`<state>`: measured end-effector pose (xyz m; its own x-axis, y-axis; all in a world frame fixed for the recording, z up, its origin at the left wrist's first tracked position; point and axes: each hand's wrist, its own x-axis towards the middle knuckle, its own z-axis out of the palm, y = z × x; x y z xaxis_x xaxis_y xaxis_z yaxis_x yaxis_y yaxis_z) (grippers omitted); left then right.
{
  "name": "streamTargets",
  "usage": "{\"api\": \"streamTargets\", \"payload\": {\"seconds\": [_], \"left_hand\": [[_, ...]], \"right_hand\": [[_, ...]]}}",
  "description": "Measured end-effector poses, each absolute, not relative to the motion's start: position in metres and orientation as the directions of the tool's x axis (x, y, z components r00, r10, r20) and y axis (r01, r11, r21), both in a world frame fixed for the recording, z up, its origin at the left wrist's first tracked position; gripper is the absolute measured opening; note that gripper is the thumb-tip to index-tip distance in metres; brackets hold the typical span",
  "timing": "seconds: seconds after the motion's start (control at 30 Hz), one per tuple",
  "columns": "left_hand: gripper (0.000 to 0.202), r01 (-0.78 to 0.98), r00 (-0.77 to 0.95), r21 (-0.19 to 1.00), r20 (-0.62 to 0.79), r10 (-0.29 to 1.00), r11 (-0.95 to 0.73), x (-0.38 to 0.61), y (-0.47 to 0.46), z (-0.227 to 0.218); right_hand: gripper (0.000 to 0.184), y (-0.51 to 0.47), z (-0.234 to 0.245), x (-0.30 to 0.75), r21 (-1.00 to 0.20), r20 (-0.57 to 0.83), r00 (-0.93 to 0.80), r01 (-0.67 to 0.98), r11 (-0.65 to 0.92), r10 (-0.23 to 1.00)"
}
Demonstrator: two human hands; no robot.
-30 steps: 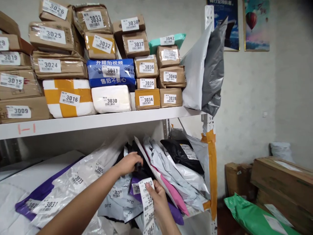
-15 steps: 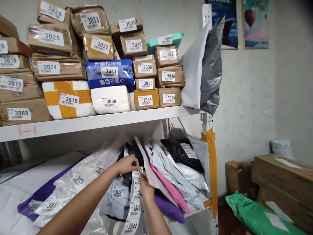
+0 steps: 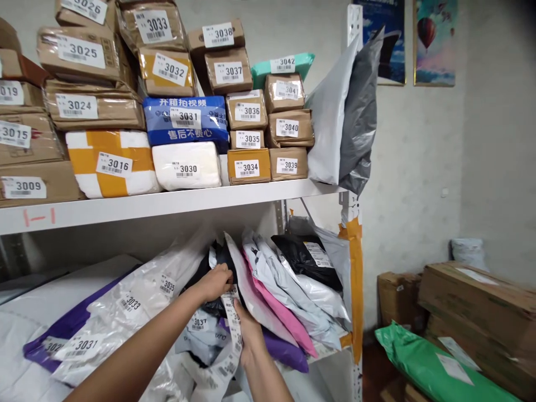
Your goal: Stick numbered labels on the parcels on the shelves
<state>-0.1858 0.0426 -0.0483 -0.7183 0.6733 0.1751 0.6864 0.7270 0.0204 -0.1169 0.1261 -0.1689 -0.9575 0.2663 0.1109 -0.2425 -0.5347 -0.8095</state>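
Head view: near the bottom centre of the frame, the right hand [image 3: 251, 332] pinches a strip of printed labels [image 3: 233, 324] between thumb and fingers. The left hand [image 3: 215, 283], just above and to the left, has its fingers curled together at the strip's top end; whether they grip its edge, I cannot tell. The strip hangs below the hands, bending toward the lower left.

Around the hands lie bagged parcels: a grey bag labelled 3037 [image 3: 201, 338] below the left hand, a purple bag [image 3: 287, 353] and a pink bag [image 3: 278, 312] right of the right hand. Whitish bags [image 3: 153, 296] labelled 3033 and 3035 fill the lower left. Above, a white shelf [image 3: 176, 202] carries numbered boxes across the upper left and centre. A green parcel [image 3: 422, 357] lies at lower right beside cardboard boxes [image 3: 469, 301].
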Motion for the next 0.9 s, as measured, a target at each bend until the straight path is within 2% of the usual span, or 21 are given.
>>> {"api": "streamTargets", "payload": {"seconds": [0.07,0.1,0.17,0.23,0.3,0.37,0.47,0.53,0.67,0.8,0.9], "left_hand": [[0.016,0.678,-0.722,0.032,0.219,0.657,0.734,-0.181,0.042,-0.047],[0.025,0.673,-0.719,0.034,0.265,0.643,0.739,-0.177,0.042,-0.046],[0.041,0.712,-0.663,0.020,0.347,0.663,0.702,-0.166,0.041,-0.043],[0.044,0.827,-0.549,0.036,0.268,0.792,0.561,-0.154,0.041,-0.039],[0.039,0.896,-0.437,0.131,0.084,0.896,0.424,-0.145,0.042,-0.038],[0.033,0.879,-0.420,0.235,-0.032,0.907,0.415,-0.140,0.043,-0.037],[0.037,0.826,-0.526,0.251,0.022,0.850,0.505,-0.138,0.047,-0.040],[0.035,0.807,-0.579,0.204,0.085,0.811,0.555,-0.137,0.050,-0.042],[0.024,0.794,-0.608,0.078,0.115,0.786,0.603,-0.131,0.049,-0.048],[0.023,0.763,-0.629,-0.064,0.157,0.762,0.643,-0.122,0.047,-0.060],[0.024,0.714,-0.648,-0.174,0.203,0.734,0.678,-0.119,0.049,-0.072]], "right_hand": [[0.051,0.126,-0.180,-0.093,-0.844,0.092,-0.957,-0.221,-0.489,0.273],[0.051,0.129,-0.185,-0.079,-0.858,0.099,-0.960,-0.216,-0.466,0.263],[0.048,0.141,-0.191,-0.054,-0.858,0.172,-0.956,-0.264,-0.441,0.238],[0.045,0.160,-0.188,-0.035,-0.814,0.229,-0.943,-0.322,-0.483,0.244],[0.041,0.179,-0.177,-0.028,-0.787,0.258,-0.933,-0.353,-0.506,0.250],[0.036,0.189,-0.166,-0.033,-0.799,0.296,-0.925,-0.376,-0.470,0.236],[0.039,0.183,-0.161,-0.055,-0.817,0.363,-0.915,-0.402,-0.414,0.174],[0.044,0.170,-0.167,-0.069,-0.823,0.367,-0.909,-0.416,-0.388,0.198],[0.053,0.150,-0.182,-0.087,-0.869,0.297,-0.879,-0.411,-0.277,0.373],[0.056,0.148,-0.184,-0.092,-0.891,0.251,-0.841,-0.394,-0.224,0.480],[0.060,0.149,-0.181,-0.092,-0.899,0.230,-0.861,-0.366,-0.239,0.453]]}}
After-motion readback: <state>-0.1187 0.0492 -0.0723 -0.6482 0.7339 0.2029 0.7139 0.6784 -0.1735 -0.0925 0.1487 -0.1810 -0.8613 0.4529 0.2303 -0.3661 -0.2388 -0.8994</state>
